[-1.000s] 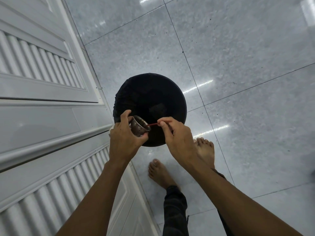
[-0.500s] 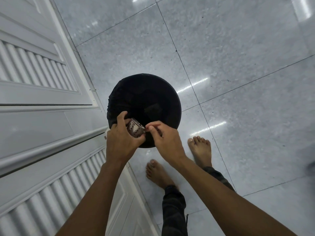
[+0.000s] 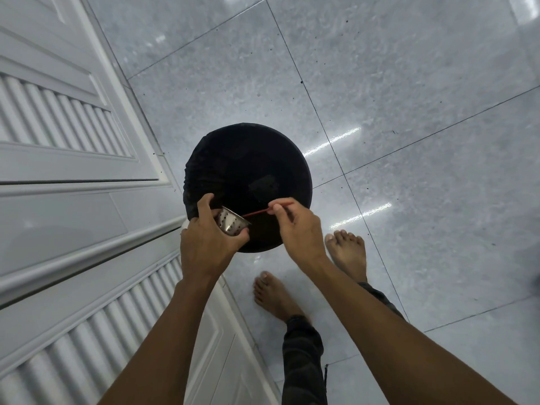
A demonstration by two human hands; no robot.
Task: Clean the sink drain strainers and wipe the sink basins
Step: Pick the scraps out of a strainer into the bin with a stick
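Note:
My left hand (image 3: 209, 247) grips a small perforated steel drain strainer (image 3: 231, 225), tilted on its side with its mouth facing right, over the near rim of a round bin lined with a black bag (image 3: 248, 159). My right hand (image 3: 298, 229) pinches a thin red stick (image 3: 257, 212) whose far tip reaches into the strainer's mouth. The stick's other end pokes out past my fingers to the right. The inside of the strainer is hidden from me.
White louvred cabinet doors (image 3: 73, 200) fill the left side, close beside the bin. Grey glossy floor tiles (image 3: 409, 112) spread to the right and behind. My bare feet (image 3: 344, 252) stand just in front of the bin.
My right hand has drawn back to the right, so more of the red stick shows between it and the strainer. The strainer has tipped further onto its side.

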